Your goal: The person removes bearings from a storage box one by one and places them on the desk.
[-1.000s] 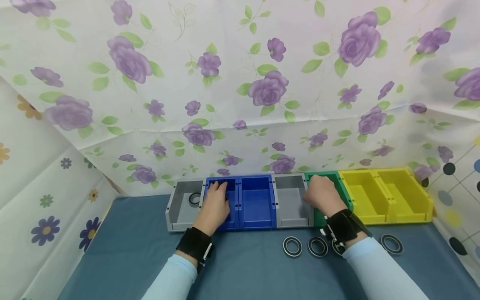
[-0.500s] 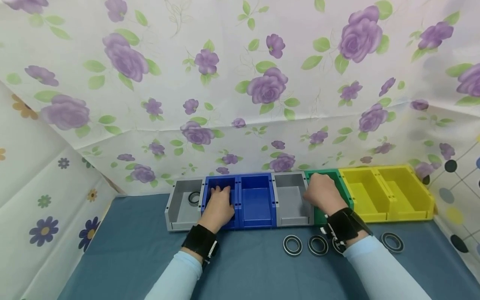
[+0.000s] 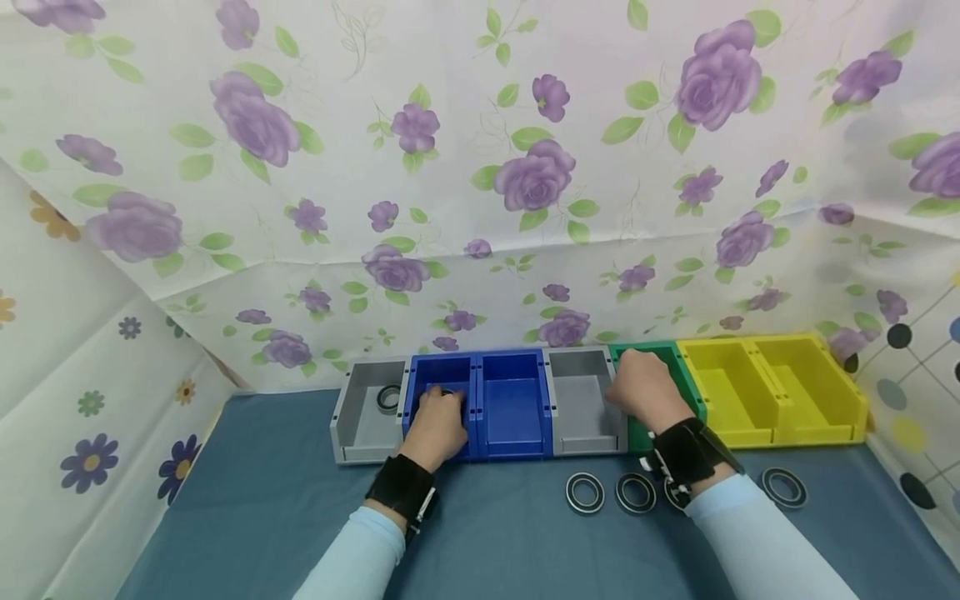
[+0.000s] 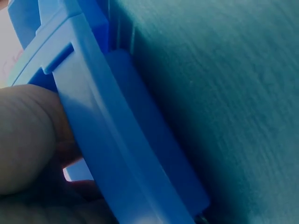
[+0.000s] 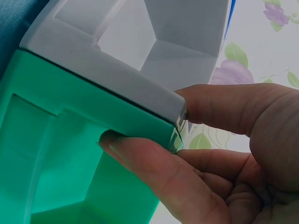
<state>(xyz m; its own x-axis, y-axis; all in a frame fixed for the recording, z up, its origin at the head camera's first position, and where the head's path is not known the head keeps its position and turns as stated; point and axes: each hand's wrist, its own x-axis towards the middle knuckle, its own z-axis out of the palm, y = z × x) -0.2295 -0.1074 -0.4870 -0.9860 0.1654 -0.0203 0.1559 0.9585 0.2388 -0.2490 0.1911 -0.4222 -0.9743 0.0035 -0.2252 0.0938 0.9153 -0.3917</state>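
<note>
In the head view my left hand [image 3: 437, 427] is down inside the left blue bin [image 3: 429, 365]. Its fingers are curled at a ball bearing [image 3: 447, 392], of which only a dark sliver shows; the grip is mostly hidden. The left wrist view shows the blue bin's front wall [image 4: 107, 126] beside the hand. My right hand [image 3: 647, 390] pinches the adjoining walls of the green bin [image 5: 70, 154] and the right grey bin [image 5: 107, 79]. Its thumb lies inside the green bin, and the index finger is on the grey side.
Another bearing [image 3: 388, 398] lies in the left grey bin [image 3: 358, 433]. The right blue bin [image 3: 513, 408] and two yellow bins [image 3: 813, 387] continue the row along the flowered backdrop. Several bearings [image 3: 585, 493] lie on the blue cloth [image 3: 480, 542] in front, one partly under the right wrist.
My left hand has drawn from the back of the left blue bin toward its front, its fingers more curled. The right hand keeps its place on the bin walls.
</note>
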